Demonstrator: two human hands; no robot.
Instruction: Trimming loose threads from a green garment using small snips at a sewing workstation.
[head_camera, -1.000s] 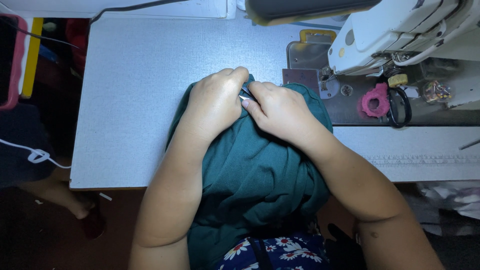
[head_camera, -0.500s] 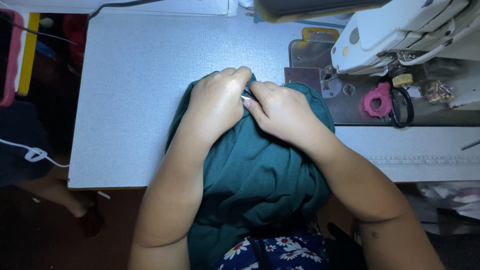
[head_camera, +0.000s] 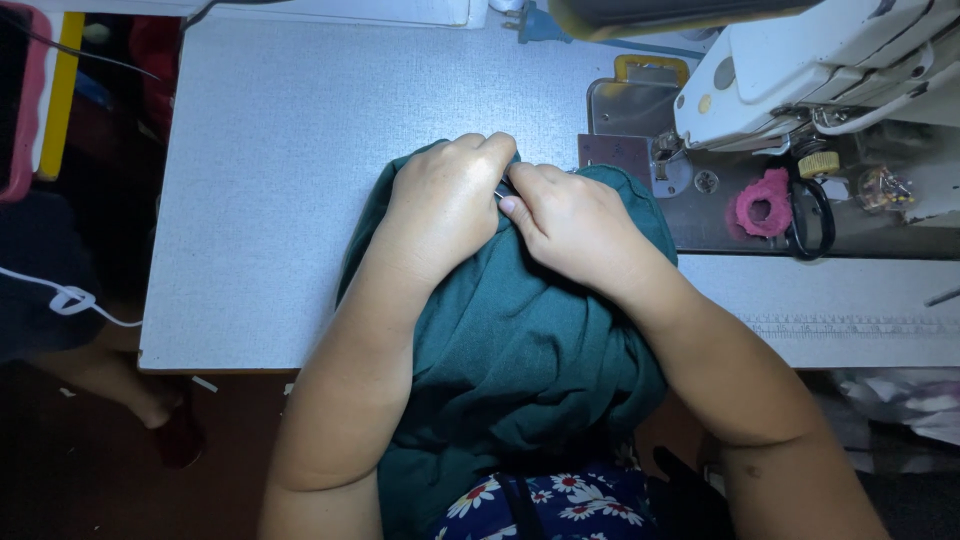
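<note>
Left hand (head_camera: 445, 205) and right hand (head_camera: 570, 220) met over the green fabric (head_camera: 520, 350), fingers pinching its top edge together. The cloth bunched beneath both hands, draping off the grey table (head_camera: 270, 170) toward the lap.

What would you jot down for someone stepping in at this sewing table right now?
Left hand: closed grip, bunching the green fabric at its far edge.
Right hand: pinching the same spot; a small metal tool shows between the hands, its kind unclear.
The fabric lies on the white table and hangs into the lap, left of the sewing machine.
Scissors with a pink wrapped handle lie on the machine bed, untouched.
Fabric is not under the needle yet.
</note>
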